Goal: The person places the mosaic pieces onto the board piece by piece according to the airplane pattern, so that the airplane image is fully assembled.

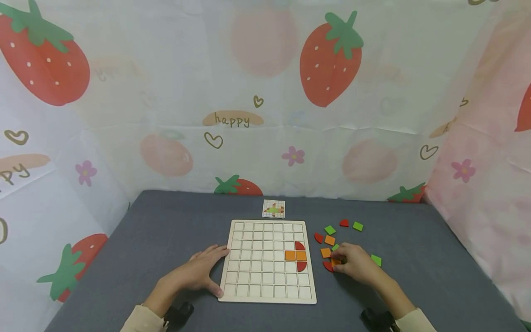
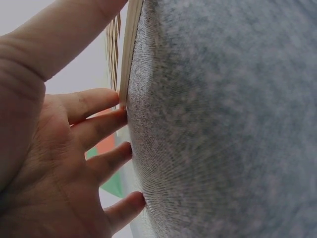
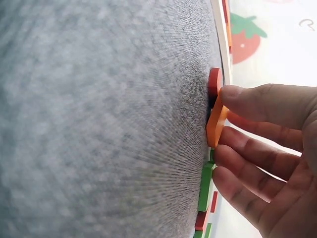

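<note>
A grey table (image 1: 166, 230) fills the near scene, and on it lies a wooden grid board (image 1: 265, 276) with two orange squares and two red rounded pieces already seated near its right edge. Beyond the board's far edge sits a small pattern card (image 1: 274, 208). The left hand (image 1: 198, 272) rests flat against the board's left edge, fingers straight and slightly apart, steadying it. To the right of the board lies a scatter of loose pieces (image 1: 330, 229) in green, orange and red. The right hand (image 1: 352, 263) works at the near end of that scatter: thumb and fingers pinch an orange square tile (image 3: 216, 124), tipped up on its edge off the cloth, beside a red piece (image 3: 214, 82). A firm pinch on opposite edges, lifting clear before moving, looks wise so neighbouring pieces stay undisturbed.
</note>
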`<state>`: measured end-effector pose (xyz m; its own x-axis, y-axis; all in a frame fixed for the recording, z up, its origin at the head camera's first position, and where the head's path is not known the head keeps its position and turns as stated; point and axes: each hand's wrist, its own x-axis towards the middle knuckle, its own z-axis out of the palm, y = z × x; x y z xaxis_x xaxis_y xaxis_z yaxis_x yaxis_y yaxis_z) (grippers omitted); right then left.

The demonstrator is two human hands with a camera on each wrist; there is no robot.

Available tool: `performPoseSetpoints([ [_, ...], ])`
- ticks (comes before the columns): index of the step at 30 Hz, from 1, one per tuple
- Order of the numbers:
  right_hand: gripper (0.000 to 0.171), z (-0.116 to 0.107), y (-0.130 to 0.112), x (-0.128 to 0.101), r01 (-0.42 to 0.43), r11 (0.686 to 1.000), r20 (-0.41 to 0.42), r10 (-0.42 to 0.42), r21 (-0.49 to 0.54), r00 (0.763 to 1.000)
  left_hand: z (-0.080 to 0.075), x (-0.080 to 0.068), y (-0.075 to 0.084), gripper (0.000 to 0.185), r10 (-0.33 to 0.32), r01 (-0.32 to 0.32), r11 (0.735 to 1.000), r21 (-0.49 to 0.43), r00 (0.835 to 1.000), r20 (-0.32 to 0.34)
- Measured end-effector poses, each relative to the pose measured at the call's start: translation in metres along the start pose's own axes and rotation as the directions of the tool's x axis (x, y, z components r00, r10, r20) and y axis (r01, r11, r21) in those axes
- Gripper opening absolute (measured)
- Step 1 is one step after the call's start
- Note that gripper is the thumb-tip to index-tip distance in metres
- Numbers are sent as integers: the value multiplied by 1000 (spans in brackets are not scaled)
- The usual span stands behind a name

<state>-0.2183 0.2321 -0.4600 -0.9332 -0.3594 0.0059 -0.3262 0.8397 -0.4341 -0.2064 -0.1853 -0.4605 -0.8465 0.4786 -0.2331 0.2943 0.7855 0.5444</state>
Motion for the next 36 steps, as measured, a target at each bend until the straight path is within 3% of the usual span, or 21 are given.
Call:
performPoseSetpoints([
  [9, 22, 2, -1, 0, -32, 999, 1, 32, -7, 1000, 0, 0, -1, 105, 12, -12, 1000, -1, 1000, -2],
  [24, 21, 3, 0, 0, 15, 999, -22, -16, -48, 1000, 1, 1, -1, 105, 11, -11, 1000, 1, 1000, -4],
  [36, 19, 4, -8, 4, -9, 998, -30, 7, -57, 1000, 1, 2, 0, 105, -10, 11, 1000, 13, 1000, -2],
])
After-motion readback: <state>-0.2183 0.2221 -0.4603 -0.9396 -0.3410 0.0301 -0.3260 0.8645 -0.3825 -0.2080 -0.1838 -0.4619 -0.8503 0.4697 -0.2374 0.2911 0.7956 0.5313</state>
